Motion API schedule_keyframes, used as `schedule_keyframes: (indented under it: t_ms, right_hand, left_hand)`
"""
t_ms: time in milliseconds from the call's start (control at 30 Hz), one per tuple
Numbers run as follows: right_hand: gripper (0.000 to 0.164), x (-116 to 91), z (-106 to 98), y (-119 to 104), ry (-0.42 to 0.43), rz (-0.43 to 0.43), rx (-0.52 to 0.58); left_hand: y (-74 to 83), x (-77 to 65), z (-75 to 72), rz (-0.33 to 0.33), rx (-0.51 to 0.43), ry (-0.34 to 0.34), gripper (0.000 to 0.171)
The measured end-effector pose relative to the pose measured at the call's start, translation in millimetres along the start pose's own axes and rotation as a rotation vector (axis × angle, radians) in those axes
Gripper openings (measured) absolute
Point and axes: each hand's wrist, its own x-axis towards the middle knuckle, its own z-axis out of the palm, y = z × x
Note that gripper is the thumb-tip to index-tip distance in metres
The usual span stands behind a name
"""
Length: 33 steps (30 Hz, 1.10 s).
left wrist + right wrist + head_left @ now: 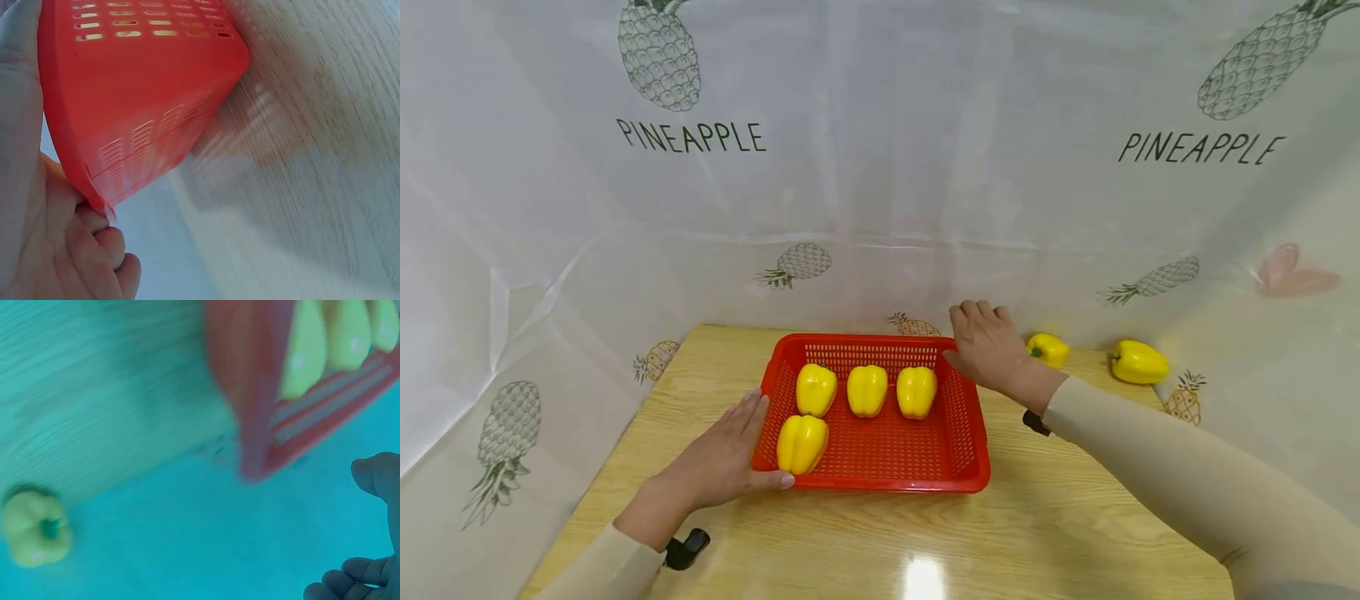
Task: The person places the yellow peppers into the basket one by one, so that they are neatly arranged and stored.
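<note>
Fingers of the left hand clasp the red basket, the right hand holds nothing, its fingers loosely bent, and four yellow peppers already lie inside, leaving two others on the worktop

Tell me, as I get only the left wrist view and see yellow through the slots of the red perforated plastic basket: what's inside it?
Observer: Four glossy yellow bell peppers lie in the red perforated plastic basket.
Operator: Are there any more outside it?
Observer: Yes, the head view shows two yellow bell peppers to the right of the basket, a nearer one and a farther one.
Operator: I see only one of the hands. Is the other, the right hand, holding anything?
Observer: No, the right hand is empty; the right wrist view shows nothing between its thumb and fingers.
</note>
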Motion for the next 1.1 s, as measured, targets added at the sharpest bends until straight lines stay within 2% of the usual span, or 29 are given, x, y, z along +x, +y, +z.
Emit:
schedule_keyframes:
  t_ms: [133, 267, 333, 533, 633, 800, 967, 1100]
  right_hand:
    - [0.058, -16, 10, 36, 0.019, 0.030, -0.004]
    - [0.062, -31, 27, 63, 0.000, 0.015, -0.028]
    - [0.064, -38, 35, 75, -0.013, -0.017, -0.061]
    - [0.050, -54, 61, 109, -0.004, -0.144, -0.205]
    - [0.055, -60, 72, 124, -0.044, -0.159, -0.257]
    - [0.058, -62, 88, 138, -0.107, -0.173, -0.287]
    - [0.054, -60, 100, 143, -0.124, -0.172, -0.270]
    - [0.056, -60, 110, 147, -0.175, -0.158, -0.261]
  left_hand:
    - [-1.2, -0.7, 1.8, -0.012, -0.011, 0.000, 0.137]
    - [-2.6, -3.2, 2.1, -0.020, -0.012, 0.010, 0.137]
    - [-2.9, -3.9, 2.2, -0.020, -0.009, 0.016, 0.136]
    - [-1.6, -3.1, 3.0, -0.022, -0.015, 0.011, 0.136]
    - [0.1, -1.1, 2.9, -0.018, -0.029, 0.010, 0.135]
    - [0.7, -1.1, 1.4, -0.029, -0.042, -0.003, 0.136]
    - [-0.2, -2.1, 0.6, -0.040, -0.029, -0.015, 0.136]
    - [1.1, -2.3, -2.1, -0.039, -0.045, -0.016, 0.135]
